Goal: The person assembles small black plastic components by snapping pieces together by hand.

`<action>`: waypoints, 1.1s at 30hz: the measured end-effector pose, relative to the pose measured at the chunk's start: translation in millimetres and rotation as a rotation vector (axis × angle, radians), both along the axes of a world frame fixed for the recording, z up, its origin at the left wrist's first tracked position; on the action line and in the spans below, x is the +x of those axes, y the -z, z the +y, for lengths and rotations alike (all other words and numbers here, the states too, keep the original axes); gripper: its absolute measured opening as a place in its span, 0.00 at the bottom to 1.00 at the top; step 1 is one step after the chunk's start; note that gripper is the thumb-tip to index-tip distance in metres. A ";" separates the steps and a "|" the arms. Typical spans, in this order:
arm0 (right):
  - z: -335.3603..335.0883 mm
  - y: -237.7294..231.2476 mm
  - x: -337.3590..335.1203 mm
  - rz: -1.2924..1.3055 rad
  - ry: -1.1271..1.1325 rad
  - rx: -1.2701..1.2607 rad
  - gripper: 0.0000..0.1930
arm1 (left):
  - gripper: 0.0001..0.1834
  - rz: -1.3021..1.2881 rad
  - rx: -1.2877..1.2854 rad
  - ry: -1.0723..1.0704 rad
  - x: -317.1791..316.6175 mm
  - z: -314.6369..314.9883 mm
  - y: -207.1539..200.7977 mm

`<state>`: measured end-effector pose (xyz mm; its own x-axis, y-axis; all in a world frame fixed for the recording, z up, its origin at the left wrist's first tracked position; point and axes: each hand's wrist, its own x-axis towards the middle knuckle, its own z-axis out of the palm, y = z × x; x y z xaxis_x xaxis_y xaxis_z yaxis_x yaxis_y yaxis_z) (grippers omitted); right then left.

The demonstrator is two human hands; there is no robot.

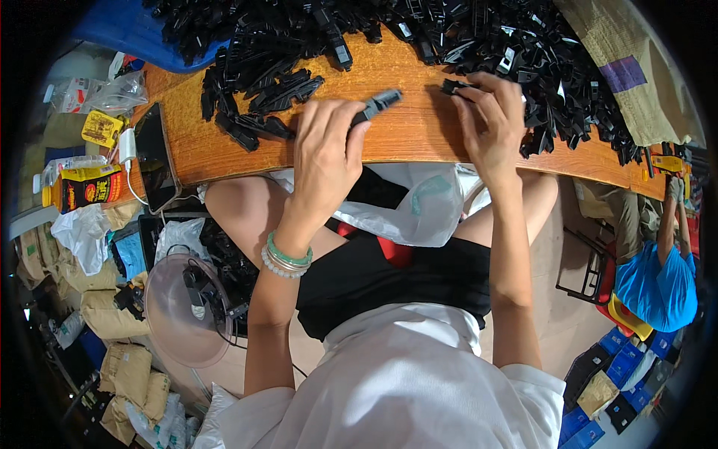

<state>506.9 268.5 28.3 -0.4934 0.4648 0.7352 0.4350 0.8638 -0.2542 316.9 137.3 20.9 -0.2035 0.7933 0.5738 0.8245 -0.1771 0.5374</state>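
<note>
The heap of black plastic parts [449,30] runs off the top edge, and the left hand [325,146] hides most of its dark clip [378,103].

**Both hands up at the worktop edge**

Both bare forearms rise from the lower edge, roughly parallel and well apart. The left hand [325,146] shows its back to the camera, fingers curled shut around a small black part, with bangles circling the wrist. The right hand [490,123] reaches slightly farther forward, fingers bent downward, fingertips [467,88] pinching another small black piece against the worktop [404,135].
</note>
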 end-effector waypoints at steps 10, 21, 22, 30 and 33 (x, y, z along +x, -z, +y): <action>-40.5 -22.2 -14.6 0.172 -0.171 -1.277 0.13 | 0.11 -0.011 -0.067 0.117 -1.9 1.1 0.7; -21.0 -6.6 -8.0 -0.001 -0.280 -0.847 0.14 | 0.11 -0.065 -0.057 0.174 -4.8 4.8 0.7; -20.9 -6.2 -6.5 -0.001 -0.281 -0.851 0.14 | 0.11 -0.065 -0.061 0.174 -4.4 4.1 0.1; -28.3 -0.7 -13.9 -0.087 -0.299 -0.585 0.13 | 0.12 -0.073 -0.062 0.209 3.8 4.1 -2.2; -38.9 -10.9 -16.7 -0.064 -0.252 -0.738 0.12 | 0.14 -0.074 -0.032 0.243 -0.1 1.3 0.3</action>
